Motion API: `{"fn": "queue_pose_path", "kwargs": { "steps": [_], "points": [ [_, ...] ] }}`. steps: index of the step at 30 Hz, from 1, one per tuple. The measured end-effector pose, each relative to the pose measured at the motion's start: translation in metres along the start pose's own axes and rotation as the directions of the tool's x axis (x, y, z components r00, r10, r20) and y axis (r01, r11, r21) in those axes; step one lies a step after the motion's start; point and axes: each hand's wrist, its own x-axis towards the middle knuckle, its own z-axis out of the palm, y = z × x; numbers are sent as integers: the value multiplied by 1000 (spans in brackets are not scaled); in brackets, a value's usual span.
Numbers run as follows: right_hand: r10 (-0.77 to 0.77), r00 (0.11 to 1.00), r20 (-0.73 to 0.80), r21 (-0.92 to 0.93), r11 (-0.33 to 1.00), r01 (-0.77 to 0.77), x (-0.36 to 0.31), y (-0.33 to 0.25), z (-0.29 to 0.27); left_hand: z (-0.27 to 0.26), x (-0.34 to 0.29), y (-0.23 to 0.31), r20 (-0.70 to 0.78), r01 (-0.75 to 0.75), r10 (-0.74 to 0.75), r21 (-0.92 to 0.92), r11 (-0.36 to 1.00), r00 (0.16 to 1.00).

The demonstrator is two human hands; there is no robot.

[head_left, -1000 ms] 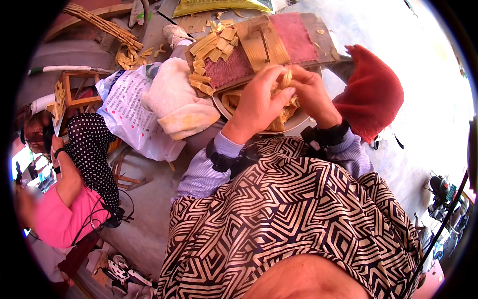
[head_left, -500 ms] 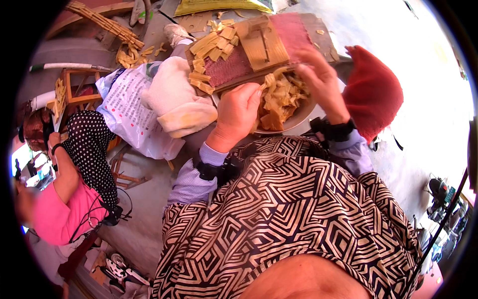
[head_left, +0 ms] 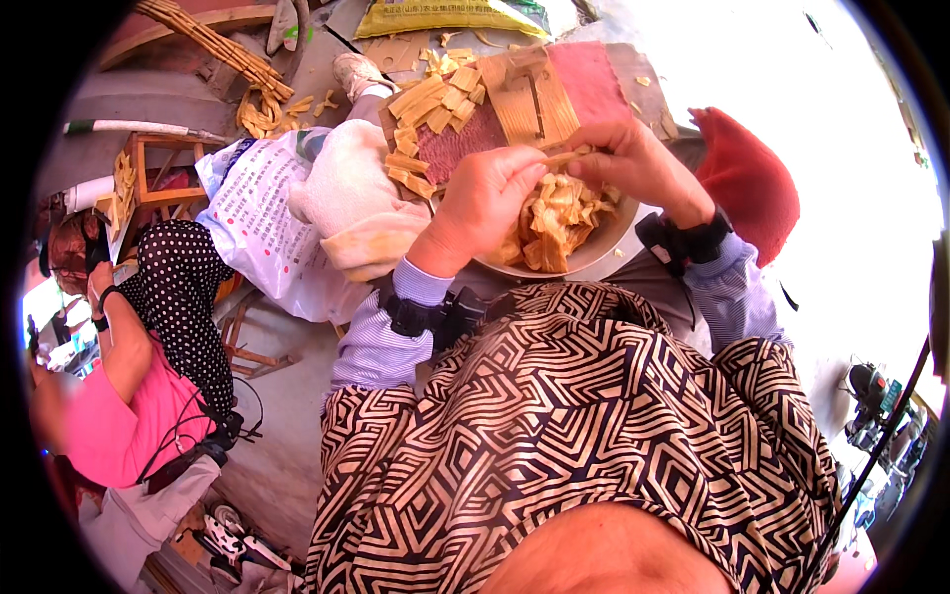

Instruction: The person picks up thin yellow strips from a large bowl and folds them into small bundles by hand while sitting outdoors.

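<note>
A round metal bowl on my lap holds a heap of tan bamboo or leaf strips. My left hand curls over the bowl's left side, its fingers closed on a thin strip. My right hand pinches the other end of that thin tan strip just above the heap. Beyond the bowl lies a reddish board with flat cut wooden pieces stacked on it.
A white cloth bundle and a printed white sack lie to the left. A red cloth sits to the right. Another person in pink with a dotted black scarf sits at lower left, next to a wooden stool.
Both hands moved from gripping together over the bowl to spreading apart, and now pinch a thin strip between them above the heap. The camera view shifted slightly.
</note>
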Motion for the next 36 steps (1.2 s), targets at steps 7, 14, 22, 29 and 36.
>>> {"fn": "queue_pose_path", "kwargs": {
  "steps": [7, 14, 22, 29, 36],
  "points": [
    [130, 940, -314, 346, 938, -14, 18, 8, 4, -10, 26, -23, 1, 182, -193, -331, 926, 981],
    [171, 961, -217, 588, 809, -11, 10, 10, -3, -11, 35, -9, 73, 242, -231, -312, 919, 970],
    [120, 932, -342, 464, 884, 57, 23, 19, -9, -20, 46, -30, 6, 218, -230, -336, 916, 973],
    [57, 905, -421, 182, 983, 23, 37, 26, -7, -16, 54, -48, -54, 223, -248, -284, 932, 967],
    [-85, 877, -473, -318, 945, -80, 38, 43, -8, -1, 49, -70, -234, 205, -152, 223, 953, 960]
  ]
}}
